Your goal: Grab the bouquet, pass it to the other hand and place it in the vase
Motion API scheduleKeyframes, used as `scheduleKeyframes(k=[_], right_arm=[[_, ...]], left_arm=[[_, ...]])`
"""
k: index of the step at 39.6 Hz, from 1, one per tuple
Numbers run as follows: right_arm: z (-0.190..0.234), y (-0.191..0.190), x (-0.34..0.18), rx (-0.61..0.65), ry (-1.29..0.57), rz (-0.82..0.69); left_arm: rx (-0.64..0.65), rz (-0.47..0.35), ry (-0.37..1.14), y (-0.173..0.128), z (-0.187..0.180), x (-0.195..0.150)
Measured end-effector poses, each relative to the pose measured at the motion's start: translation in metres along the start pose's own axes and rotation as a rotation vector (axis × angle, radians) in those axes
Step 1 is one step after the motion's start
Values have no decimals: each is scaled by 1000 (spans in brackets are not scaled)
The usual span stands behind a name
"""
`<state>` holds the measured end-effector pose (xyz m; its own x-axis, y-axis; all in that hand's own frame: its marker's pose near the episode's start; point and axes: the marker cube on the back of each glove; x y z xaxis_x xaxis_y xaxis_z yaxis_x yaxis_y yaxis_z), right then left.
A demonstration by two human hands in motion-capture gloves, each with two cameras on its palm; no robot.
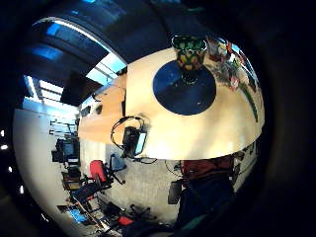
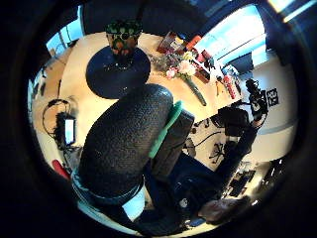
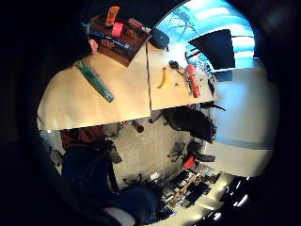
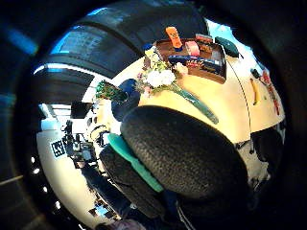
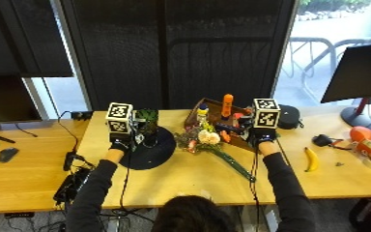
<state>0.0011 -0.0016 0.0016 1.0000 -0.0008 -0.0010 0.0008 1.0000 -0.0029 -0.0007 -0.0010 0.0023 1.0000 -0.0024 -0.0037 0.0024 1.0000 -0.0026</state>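
The bouquet (image 5: 201, 137) of pale and pink flowers lies on the wooden table (image 5: 173, 181), its green wrapped stem (image 5: 235, 168) pointing toward the person. A green patterned vase (image 5: 148, 125) stands upright on a dark blue round mat (image 5: 148, 151) to the bouquet's left. My left hand (image 5: 120, 143) hovers at the mat's left edge, beside the vase, holding nothing. My right hand (image 5: 261, 137) hovers right of the flowers, empty too. The palm views show the vase (image 2: 123, 38), the bouquet (image 4: 158, 76) and a relaxed thumb (image 2: 126, 144) from above the table.
A wooden tray (image 5: 227, 122) with bottles and packets sits behind the bouquet. A black case (image 5: 290, 116), a banana (image 5: 311, 158) and a monitor (image 5: 359, 72) lie to the right. Cables and a black device (image 5: 73, 181) are at the left edge.
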Motion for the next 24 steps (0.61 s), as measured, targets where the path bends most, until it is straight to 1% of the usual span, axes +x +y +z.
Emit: scheduleKeyframes(k=[6, 12, 18, 24], right_arm=[[1, -2, 2, -7, -18, 13], [-2, -17, 17, -57, -60, 110], [-7, -30, 27, -64, -132, 198], [2, -49, 30, -71, -209, 275]], left_arm=[[0, -2, -13, 2, -1, -1], [13, 15, -21, 7, -4, 2], [15, 31, -36, 10, -3, 4], [28, -6, -71, -1, 3, -10]])
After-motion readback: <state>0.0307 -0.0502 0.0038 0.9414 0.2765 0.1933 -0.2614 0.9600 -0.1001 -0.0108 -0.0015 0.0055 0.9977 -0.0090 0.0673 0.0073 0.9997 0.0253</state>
